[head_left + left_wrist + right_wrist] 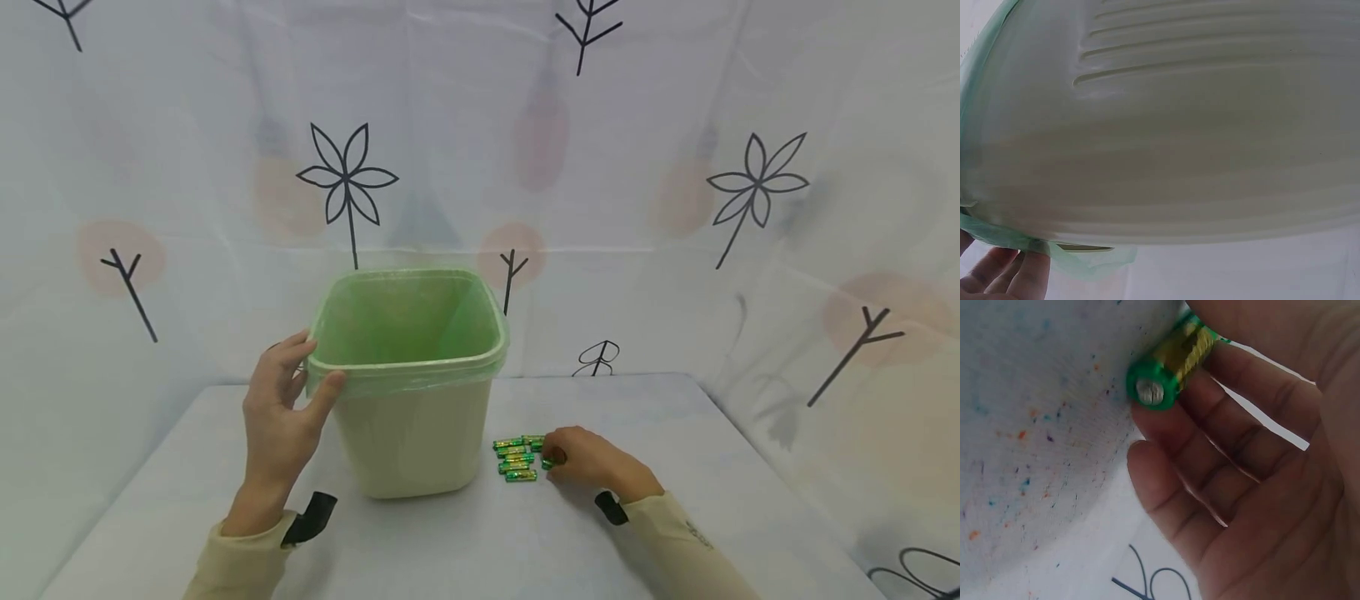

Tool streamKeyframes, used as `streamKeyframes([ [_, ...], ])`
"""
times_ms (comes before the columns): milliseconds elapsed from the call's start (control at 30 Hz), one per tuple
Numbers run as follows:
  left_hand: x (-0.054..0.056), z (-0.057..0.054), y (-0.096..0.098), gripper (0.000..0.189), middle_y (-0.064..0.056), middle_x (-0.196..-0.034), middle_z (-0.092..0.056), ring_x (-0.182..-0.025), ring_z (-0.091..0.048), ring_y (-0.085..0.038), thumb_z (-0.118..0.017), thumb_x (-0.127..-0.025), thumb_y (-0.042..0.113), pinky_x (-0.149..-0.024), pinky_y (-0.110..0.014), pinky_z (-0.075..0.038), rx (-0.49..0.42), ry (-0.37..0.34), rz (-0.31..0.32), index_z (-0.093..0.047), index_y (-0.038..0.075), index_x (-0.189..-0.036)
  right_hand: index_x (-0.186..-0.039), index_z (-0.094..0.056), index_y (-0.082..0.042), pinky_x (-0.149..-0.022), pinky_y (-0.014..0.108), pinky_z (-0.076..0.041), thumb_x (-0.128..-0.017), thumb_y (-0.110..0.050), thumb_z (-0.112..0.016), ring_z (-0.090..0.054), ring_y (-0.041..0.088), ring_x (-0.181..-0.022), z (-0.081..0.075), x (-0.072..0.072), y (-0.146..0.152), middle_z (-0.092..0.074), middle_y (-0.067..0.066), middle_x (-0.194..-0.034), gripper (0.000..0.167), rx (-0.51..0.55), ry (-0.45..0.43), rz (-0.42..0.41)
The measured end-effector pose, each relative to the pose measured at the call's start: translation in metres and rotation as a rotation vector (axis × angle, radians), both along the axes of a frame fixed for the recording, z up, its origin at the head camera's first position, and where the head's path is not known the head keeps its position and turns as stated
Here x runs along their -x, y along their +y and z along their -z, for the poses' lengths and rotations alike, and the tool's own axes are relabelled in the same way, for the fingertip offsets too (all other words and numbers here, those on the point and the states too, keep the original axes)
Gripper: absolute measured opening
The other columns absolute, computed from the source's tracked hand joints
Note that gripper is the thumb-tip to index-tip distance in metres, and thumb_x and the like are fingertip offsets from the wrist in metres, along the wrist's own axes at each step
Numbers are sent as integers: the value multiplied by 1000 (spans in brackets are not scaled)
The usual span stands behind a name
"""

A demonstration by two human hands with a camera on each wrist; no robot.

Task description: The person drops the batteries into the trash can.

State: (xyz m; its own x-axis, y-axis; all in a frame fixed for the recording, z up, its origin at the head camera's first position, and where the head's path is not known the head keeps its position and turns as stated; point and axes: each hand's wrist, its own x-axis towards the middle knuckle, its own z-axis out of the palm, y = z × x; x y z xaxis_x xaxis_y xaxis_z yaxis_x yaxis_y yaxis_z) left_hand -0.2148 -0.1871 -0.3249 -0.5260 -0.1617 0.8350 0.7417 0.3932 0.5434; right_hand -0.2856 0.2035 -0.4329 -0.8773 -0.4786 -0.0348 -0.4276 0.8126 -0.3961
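Observation:
A pale green waste bin point(412, 433) stands upright on the table, a thin green bag point(420, 382) folded over its rim. My left hand point(281, 408) grips the bin's near left corner, thumb at the front and fingers on the side. Fingertips point(1032, 275) touch the bag's edge in the left wrist view. To the right of the bin lies a group of several green and gold batteries point(516, 458). At their right edge, my right hand point(592, 458) pinches one battery point(1169, 369) with curled fingers, low over the table surface.
The white table point(420, 550) extends under everything, its right edge running toward the near right. Behind it hangs a pale cloth point(450, 108) printed with flowers and twigs. Dark bands point(310, 518) sit at both wrists.

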Motion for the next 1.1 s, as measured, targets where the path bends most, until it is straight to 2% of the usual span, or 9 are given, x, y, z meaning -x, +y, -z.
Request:
streamKeyframes([
  [133,1,0,1,49,-15,-130,-53,-122,-53,-23,-75,-75,-10,-98,-23,-46,-6,-4,-4,-57,-4,-121,-93,-67,-19,-60,28,-43,-80,-17,-77,-49,12,-72,2,0,3,-54,-6,-75,17,32,-73,-15],
  [267,0,-1,2,51,-17,-130,-52,-122,-53,-25,-75,-74,-12,-97,-23,-46,-5,3,-7,-57,-5,-121,-92,-65,-19,-59,27,-44,-79,-16,-77,-50,12,-70,1,-1,4,-55,-5,-76,18,42,-108,-40],
  [567,-2,-2,-1,49,-15,-130,-53,-122,-53,-24,-75,-76,-9,-97,-22,-46,8,5,-24,-57,-4,-121,-90,-63,-16,-57,25,-42,-80,-13,-77,-48,11,-69,-4,-2,2,-53,-4,-75,17,63,-113,-92],
  [833,-1,-3,0,49,-15,-130,-53,-122,-53,-26,-75,-75,-9,-97,-22,-46,-6,-1,-9,-57,-5,-120,-94,-64,-17,-58,26,-43,-82,-14,-75,-49,12,-69,-6,-1,4,-54,-5,-76,17,60,-102,-95],
  [967,-1,-2,1,50,-16,-130,-52,-122,-53,-27,-75,-74,-10,-97,-23,-46,-5,-8,-8,-57,-5,-120,-97,-64,-16,-59,27,-44,-83,-13,-73,-50,12,-72,-13,0,4,-55,-5,-77,17,64,-72,-97],
  [1100,0,-2,0,49,-15,-130,-53,-122,-53,-25,-75,-75,-8,-97,-23,-46,2,-11,-12,-57,-4,-121,-100,-63,-11,-59,28,-46,-85,-10,-72,-51,13,-71,-33,-1,4,-55,-4,-77,17,87,-36,-124],
])
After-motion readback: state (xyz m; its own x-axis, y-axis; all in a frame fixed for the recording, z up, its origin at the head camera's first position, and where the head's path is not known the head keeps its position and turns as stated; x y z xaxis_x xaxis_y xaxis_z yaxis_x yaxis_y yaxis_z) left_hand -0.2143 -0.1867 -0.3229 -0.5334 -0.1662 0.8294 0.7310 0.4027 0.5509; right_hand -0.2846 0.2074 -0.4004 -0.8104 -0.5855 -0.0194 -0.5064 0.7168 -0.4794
